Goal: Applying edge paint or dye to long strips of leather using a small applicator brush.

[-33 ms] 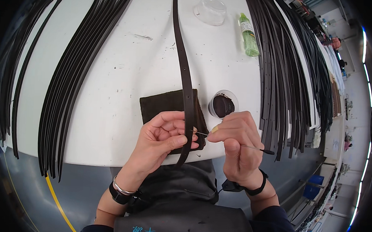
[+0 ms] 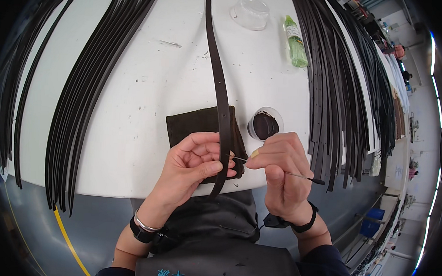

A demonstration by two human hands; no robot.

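My left hand [image 2: 196,159] pinches a dark brown leather belt strap [image 2: 218,71] near its front end, thumb in front and fingers behind. Punched holes run along the strap, which stretches away to the far edge of the view. My right hand [image 2: 286,168] grips a thin stick [image 2: 303,176] with a dark, swollen rear end. Its fine front end meets the strap by a hole, beside my left fingertips; whether it enters the hole I cannot tell. Below the strap lies a folded dark cloth [image 2: 189,124]. A clear cup of dark paste [image 2: 266,125] stands just beyond my right hand.
Rows of dark straps lie on the white table [image 2: 149,85], a left bundle [image 2: 84,97] and a right bundle [image 2: 341,94], their ends hanging over the front edge. At the back are a clear plastic tub [image 2: 251,13] and a green bottle [image 2: 296,45] on its side.
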